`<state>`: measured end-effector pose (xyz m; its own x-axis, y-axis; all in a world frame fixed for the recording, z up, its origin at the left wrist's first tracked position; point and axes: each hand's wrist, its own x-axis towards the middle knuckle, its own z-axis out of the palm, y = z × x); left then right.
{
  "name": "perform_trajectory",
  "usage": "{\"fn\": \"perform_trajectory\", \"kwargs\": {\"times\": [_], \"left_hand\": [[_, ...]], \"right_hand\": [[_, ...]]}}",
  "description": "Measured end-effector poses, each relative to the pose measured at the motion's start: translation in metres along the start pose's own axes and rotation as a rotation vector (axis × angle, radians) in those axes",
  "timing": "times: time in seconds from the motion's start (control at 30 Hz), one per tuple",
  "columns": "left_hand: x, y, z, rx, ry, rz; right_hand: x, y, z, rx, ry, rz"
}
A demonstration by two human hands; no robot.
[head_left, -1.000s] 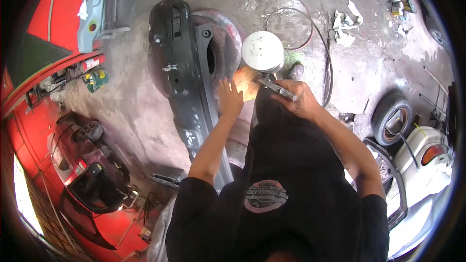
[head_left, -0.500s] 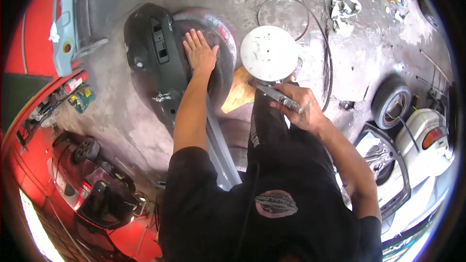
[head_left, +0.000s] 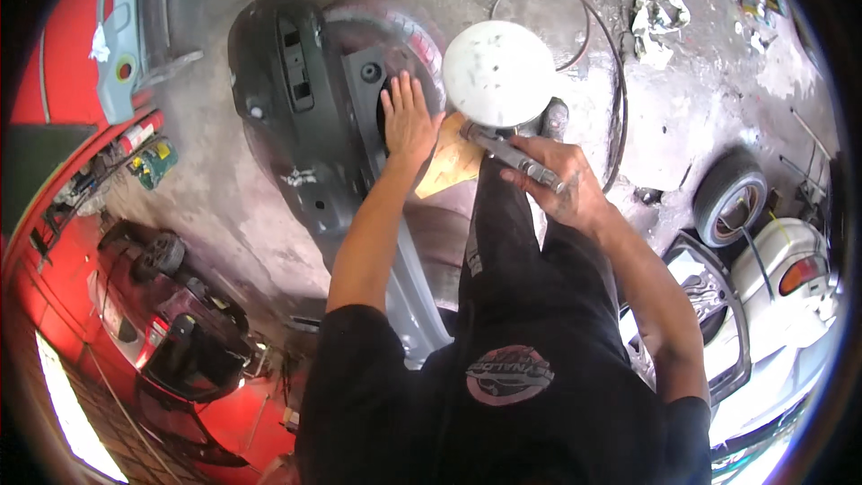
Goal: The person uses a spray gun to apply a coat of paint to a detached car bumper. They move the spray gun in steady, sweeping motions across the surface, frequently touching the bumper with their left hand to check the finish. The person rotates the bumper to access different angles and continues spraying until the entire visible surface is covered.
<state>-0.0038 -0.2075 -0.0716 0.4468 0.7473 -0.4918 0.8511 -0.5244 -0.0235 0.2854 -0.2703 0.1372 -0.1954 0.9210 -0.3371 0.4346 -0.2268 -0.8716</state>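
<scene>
My right hand (head_left: 570, 181) is wrapped round the metal handle of a spray gun (head_left: 521, 163), which has a round white cup (head_left: 499, 76) on top. The gun's tip is hidden beneath the cup. My left hand (head_left: 411, 126) is spread flat, fingers together and stretched out, at the right side of a dark grey car bumper (head_left: 341, 139). Whether the palm touches the bumper cannot be seen. A tire (head_left: 395, 18) lies under the bumper's far end. Between my left hand and the gun is a tan sheet (head_left: 452, 162), like cardboard.
A dark hose (head_left: 618, 81) curls over the floor beyond the gun. Crumpled paper (head_left: 660, 22) lies far right. Another wheel (head_left: 729, 198) and a white car part with a tail light (head_left: 790, 260) stand at right. A red car (head_left: 171, 323) is at left.
My left hand has slid right and slightly nearer, uncovering a grey bumper end with a round hole. The spray gun has shifted slightly farther away, still in my right hand.
</scene>
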Motion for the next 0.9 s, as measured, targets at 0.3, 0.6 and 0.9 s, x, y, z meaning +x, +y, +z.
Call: {"fn": "perform_trajectory", "kwargs": {"times": [0.3,0.6,0.9], "left_hand": [[0.095,-0.101,-0.043,0.083,0.071,-0.033],[-0.003,-0.025,-0.022,0.224,0.014,0.102],[0.054,-0.052,-0.034,0.273,-0.049,-0.007]], "right_hand": [[0.021,0.043,0.008,0.043,0.032,-0.112],[0.058,0.086,0.022,0.035,0.002,0.004],[0.046,0.086,0.017,0.045,-0.042,-0.003]]}}
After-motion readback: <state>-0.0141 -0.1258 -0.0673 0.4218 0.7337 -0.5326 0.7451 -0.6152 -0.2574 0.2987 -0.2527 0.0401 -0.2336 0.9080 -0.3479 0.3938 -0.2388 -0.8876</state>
